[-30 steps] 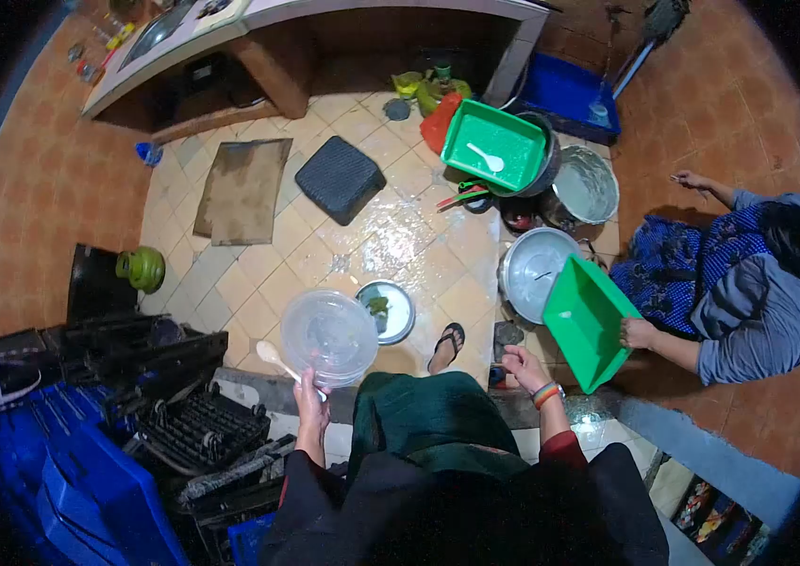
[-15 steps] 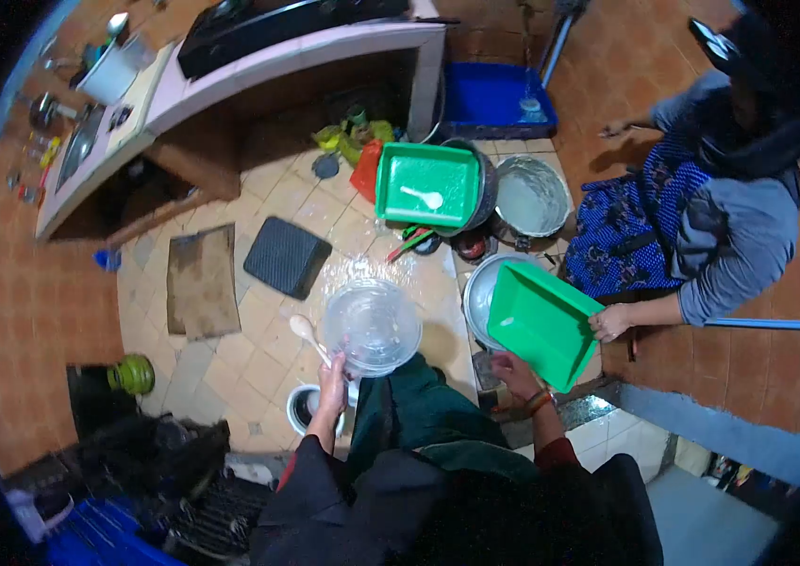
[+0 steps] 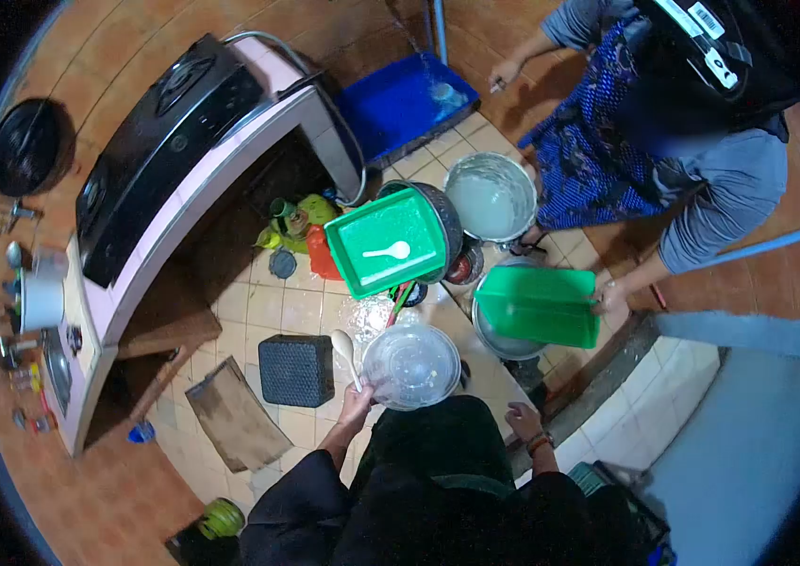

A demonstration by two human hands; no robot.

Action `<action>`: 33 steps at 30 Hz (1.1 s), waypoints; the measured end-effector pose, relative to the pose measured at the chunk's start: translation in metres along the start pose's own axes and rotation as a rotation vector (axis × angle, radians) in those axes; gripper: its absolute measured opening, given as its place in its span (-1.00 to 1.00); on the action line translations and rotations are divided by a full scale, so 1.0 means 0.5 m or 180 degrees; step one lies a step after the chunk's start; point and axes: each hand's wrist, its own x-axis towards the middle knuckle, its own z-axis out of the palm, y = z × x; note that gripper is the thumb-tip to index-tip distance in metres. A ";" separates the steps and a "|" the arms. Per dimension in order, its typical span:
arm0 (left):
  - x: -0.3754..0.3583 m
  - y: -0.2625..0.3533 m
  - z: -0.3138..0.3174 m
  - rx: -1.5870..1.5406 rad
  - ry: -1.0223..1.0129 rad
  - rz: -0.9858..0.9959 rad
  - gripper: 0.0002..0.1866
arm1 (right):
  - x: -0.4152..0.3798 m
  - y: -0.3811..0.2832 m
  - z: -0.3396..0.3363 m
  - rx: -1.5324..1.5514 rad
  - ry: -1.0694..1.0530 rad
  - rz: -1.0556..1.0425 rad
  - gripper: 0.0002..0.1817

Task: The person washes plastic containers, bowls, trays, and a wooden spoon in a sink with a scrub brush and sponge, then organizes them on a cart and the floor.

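My left hand [image 3: 355, 406] is closed on the rim of a clear round plastic bowl [image 3: 411, 366] and the handle of a pale spoon [image 3: 342, 347]. My right hand [image 3: 523, 422] holds nothing, fingers loosely apart, just below a green plastic basin [image 3: 541, 304]. That basin is tilted over a round metal basin [image 3: 510, 347], gripped at its right edge by another person's hand [image 3: 609, 296]. Left of it, a green tray [image 3: 341, 258] with a white spoon [image 3: 389, 251] inside rests on a dark pot [image 3: 444, 223].
A metal pot of cloudy liquid [image 3: 490, 196] stands before the seated person [image 3: 702, 179]. A black woven stool [image 3: 295, 370] and a cardboard sheet [image 3: 241, 415] are on the tiles. A counter with a black stove [image 3: 169, 156] runs along the left; a blue tub [image 3: 391, 113] lies behind.
My right hand has come away from the green basin, which the other person still holds, now tilted more over the metal basin. My view has turned; my left hand keeps the bowl and spoon.
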 end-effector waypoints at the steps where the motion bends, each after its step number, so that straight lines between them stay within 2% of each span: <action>1: 0.010 0.006 -0.002 0.0056 -0.0054 -0.0047 -0.70 | 0.005 -0.001 0.020 0.0058 0.0019 0.0067 -0.60; 4: 0.035 0.021 0.000 0.0082 -0.0193 -0.0028 -0.75 | 0.022 -0.008 0.071 0.0272 -0.0296 0.0100 -0.57; 6: 0.069 0.021 -0.013 0.0337 -0.0134 0.0024 -0.78 | 0.062 -0.021 0.095 0.0040 -0.0882 0.0140 -0.52; 7: 0.072 0.023 -0.026 0.0492 -0.0111 -0.0011 -0.80 | 0.066 -0.020 0.121 0.0126 -0.0877 0.0179 -0.52; 8: 0.061 0.082 0.000 0.0768 -0.0141 -0.0299 -0.79 | 0.076 -0.020 0.139 -0.0092 -0.0920 0.0144 -0.51; 10: 0.090 0.095 0.013 0.0804 -0.0274 -0.0272 -0.79 | 0.095 -0.035 0.152 -0.0257 -0.0878 0.0159 -0.50; 12: 0.121 0.090 -0.005 0.0776 -0.0534 -0.0308 -0.80 | 0.078 -0.106 0.145 -0.0713 -0.1237 -0.0028 -0.50; 13: 0.138 0.100 -0.003 0.0819 -0.0606 -0.0331 -0.80 | 0.081 -0.100 0.174 -0.0656 -0.1200 0.0026 -0.50; 15: 0.173 0.124 0.002 0.1515 -0.0664 -0.0550 -0.80 | 0.074 -0.097 0.264 -0.0865 -0.0692 -0.0285 -0.54; 16: 0.199 0.124 -0.006 0.1471 -0.0826 -0.0361 -0.81 | 0.072 -0.110 0.288 -0.0805 -0.0646 -0.0196 -0.54; 18: 0.254 0.142 -0.019 0.1536 -0.1092 -0.0281 -0.81 | 0.087 -0.148 0.335 -0.1017 -0.1006 -0.0030 -0.64; 19: 0.265 0.148 -0.025 0.1526 -0.1223 -0.0243 -0.81 | 0.078 -0.170 0.365 -0.0946 -0.0982 0.0062 -0.64; 20: 0.264 0.205 0.012 0.1450 -0.1366 -0.0236 -0.80 | 0.069 -0.191 0.399 -0.0977 -0.0812 0.0186 -0.71; 21: 0.297 0.188 -0.018 0.1506 -0.1459 -0.0274 -0.80 | 0.067 -0.211 0.427 -0.1002 -0.0631 0.0304 -0.78; 23: 0.374 0.139 -0.091 0.1835 -0.1825 -0.0566 -0.78 | 0.048 -0.262 0.434 -0.0569 -0.0753 0.0559 -0.78; 25: 0.393 0.158 -0.103 0.1928 -0.1991 -0.0528 -0.78 | 0.025 -0.300 0.430 0.0175 -0.1054 0.0878 -0.80; 27: 0.398 0.175 -0.115 0.2021 -0.2200 -0.0520 -0.77 | -0.008 -0.291 0.487 0.0415 -0.1011 0.0965 -0.77; 29: 0.398 0.183 -0.120 0.2365 -0.2257 -0.0799 -0.75 | -0.035 -0.242 0.600 0.0103 -0.0274 0.0102 -0.76; 30: 0.398 0.178 -0.119 0.2418 -0.2347 -0.0800 -0.75 | -0.029 -0.186 0.699 0.1393 -0.1241 0.0327 -0.73; 31: 0.396 0.167 -0.123 0.2369 -0.2424 -0.0831 -0.73 | -0.046 -0.218 0.690 0.1454 -0.1176 0.0355 -0.73; 33: 0.383 0.156 -0.116 0.2391 -0.2553 -0.0902 -0.71 | -0.101 -0.305 0.638 0.0811 -0.0747 0.0710 -0.71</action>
